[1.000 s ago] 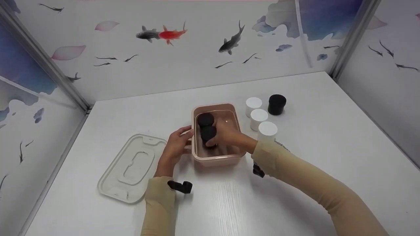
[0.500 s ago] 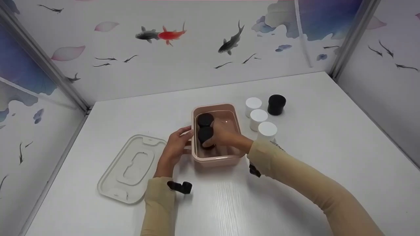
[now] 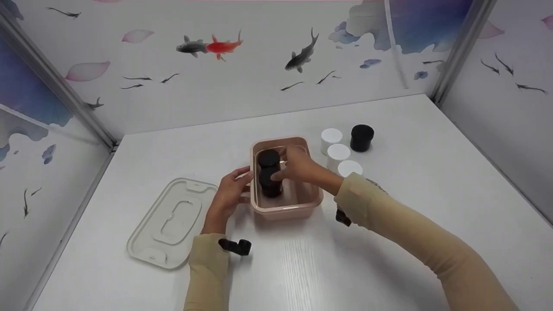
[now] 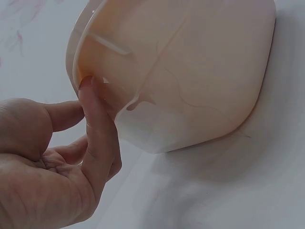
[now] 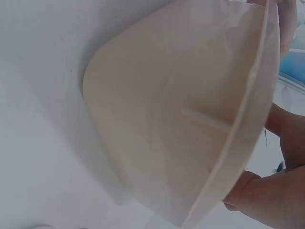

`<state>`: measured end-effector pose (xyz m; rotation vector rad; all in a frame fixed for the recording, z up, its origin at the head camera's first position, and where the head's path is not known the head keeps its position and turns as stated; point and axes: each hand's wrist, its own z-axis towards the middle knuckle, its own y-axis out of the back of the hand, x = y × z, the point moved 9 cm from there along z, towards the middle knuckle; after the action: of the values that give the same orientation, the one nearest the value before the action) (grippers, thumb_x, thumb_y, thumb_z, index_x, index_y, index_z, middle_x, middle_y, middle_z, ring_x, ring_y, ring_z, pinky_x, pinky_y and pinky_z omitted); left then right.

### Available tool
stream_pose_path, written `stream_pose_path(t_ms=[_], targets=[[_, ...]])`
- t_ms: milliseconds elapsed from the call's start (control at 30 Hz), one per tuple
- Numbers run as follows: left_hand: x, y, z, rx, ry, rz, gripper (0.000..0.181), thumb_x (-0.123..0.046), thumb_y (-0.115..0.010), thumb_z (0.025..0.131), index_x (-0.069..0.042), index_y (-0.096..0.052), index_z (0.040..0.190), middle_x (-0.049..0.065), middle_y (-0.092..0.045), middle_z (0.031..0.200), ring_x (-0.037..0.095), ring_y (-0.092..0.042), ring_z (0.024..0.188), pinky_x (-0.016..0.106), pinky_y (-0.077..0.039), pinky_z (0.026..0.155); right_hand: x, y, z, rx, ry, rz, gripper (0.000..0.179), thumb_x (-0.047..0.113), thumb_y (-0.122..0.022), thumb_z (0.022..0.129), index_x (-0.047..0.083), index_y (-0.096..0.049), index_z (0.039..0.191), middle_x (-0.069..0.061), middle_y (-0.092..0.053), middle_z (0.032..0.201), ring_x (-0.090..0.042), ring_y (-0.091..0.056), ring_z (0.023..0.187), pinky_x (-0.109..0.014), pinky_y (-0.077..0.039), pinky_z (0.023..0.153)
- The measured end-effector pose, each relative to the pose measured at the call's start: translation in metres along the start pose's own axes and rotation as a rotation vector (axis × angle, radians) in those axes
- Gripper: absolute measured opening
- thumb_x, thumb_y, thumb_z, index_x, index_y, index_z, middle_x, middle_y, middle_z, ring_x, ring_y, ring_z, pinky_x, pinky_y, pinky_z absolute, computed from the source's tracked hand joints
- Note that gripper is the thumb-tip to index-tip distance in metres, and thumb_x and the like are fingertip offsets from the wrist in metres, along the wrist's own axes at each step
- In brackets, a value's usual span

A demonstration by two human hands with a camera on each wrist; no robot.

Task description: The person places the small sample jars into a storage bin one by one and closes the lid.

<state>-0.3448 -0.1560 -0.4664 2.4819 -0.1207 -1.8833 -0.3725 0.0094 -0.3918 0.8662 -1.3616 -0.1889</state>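
The pink box (image 3: 287, 212) stands lidless on the table, with two black jars (image 3: 271, 186) upright in a row along its inner left side. My left hand (image 3: 231, 190) rests its fingers against the outside of the left wall, and in the left wrist view a fingertip lies below the rim. Inside the box mouth, my right hand (image 3: 298, 166) has its thumb at the edge of the nearer jar's lid and its other fingers loosely bent beside the farther jar. The box wall (image 5: 143, 105) hides most of the jar contact in the right wrist view.
A pale lid (image 3: 170, 224) lies flat left of the box, partly behind the left hand. Right of it stand three white jars (image 3: 338, 154) in a slanting row, with another black jar (image 3: 362, 138) behind them. A patterned wall (image 3: 242, 90) borders the table's back.
My right hand shifted the nearer black jar left against the box's side, then rose and drew back from it, uncovering more of the jar. My left hand has kept its place.
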Motion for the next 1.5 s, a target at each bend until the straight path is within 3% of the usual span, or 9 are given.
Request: stream_pose_path(t_ms=[133,233,567,900,1267,1500], targets=[[0.000,-0.001,0.001,0.004,-0.003,0.002,0.044,-0.027,-0.057,0.103,-0.013,-0.051,0.145,0.016,-0.066,0.132,0.022,-0.070,0.099,0.029,-0.057,0.065,-0.006,0.019,-0.001,-0.043,-0.017,0.017,0.063,0.014,-0.081,0.084,-0.002,-0.050,0.136,-0.022,-0.058,0.134,-0.036,-0.057,0.126,-0.047,-0.048,0.106],[0.000,-0.001,0.002,0.004,-0.006,0.003,0.044,-0.026,-0.056,0.103,-0.012,-0.051,0.145,0.017,-0.065,0.133,0.025,-0.070,0.102,0.029,-0.058,0.065,-0.011,0.036,-0.003,-0.104,-0.026,-0.026,0.060,0.021,-0.078,0.088,-0.002,-0.048,0.135,-0.021,-0.057,0.133,-0.034,-0.056,0.125,-0.045,-0.047,0.106],[-0.001,0.000,0.001,0.003,-0.021,-0.030,0.043,-0.025,-0.057,0.103,-0.011,-0.052,0.144,0.018,-0.067,0.128,0.020,-0.071,0.092,0.027,-0.057,0.062,-0.027,0.084,-0.005,-0.255,0.058,-0.022,0.043,0.023,-0.073,0.093,0.003,-0.057,0.128,-0.016,-0.061,0.129,-0.031,-0.056,0.126,-0.044,-0.049,0.105],[0.001,0.001,0.001,-0.019,0.000,-0.006,0.043,-0.027,-0.058,0.103,-0.011,-0.054,0.143,0.015,-0.067,0.128,0.019,-0.069,0.093,0.028,-0.057,0.063,-0.060,0.124,-0.011,-0.356,0.007,-0.068,0.038,0.025,-0.070,0.095,0.005,-0.060,0.126,-0.015,-0.062,0.130,-0.030,-0.056,0.127,-0.046,-0.045,0.110],[0.002,-0.001,0.002,-0.002,-0.006,-0.019,0.043,-0.026,-0.057,0.103,-0.010,-0.053,0.143,0.016,-0.067,0.129,0.020,-0.070,0.096,0.029,-0.058,0.066,-0.103,0.146,-0.011,-0.405,-0.097,-0.029,0.043,0.023,-0.070,0.095,0.004,-0.057,0.132,-0.018,-0.057,0.139,-0.036,-0.046,0.137,-0.053,-0.036,0.116],[0.003,-0.001,0.003,-0.009,0.003,-0.009,0.043,-0.025,-0.057,0.103,-0.012,-0.052,0.144,0.017,-0.065,0.131,0.020,-0.069,0.096,0.028,-0.058,0.066,-0.115,0.153,-0.010,-0.420,-0.084,-0.037,0.045,0.022,-0.070,0.095,0.003,-0.058,0.133,-0.019,-0.054,0.141,-0.036,-0.047,0.134,-0.051,-0.038,0.113]])
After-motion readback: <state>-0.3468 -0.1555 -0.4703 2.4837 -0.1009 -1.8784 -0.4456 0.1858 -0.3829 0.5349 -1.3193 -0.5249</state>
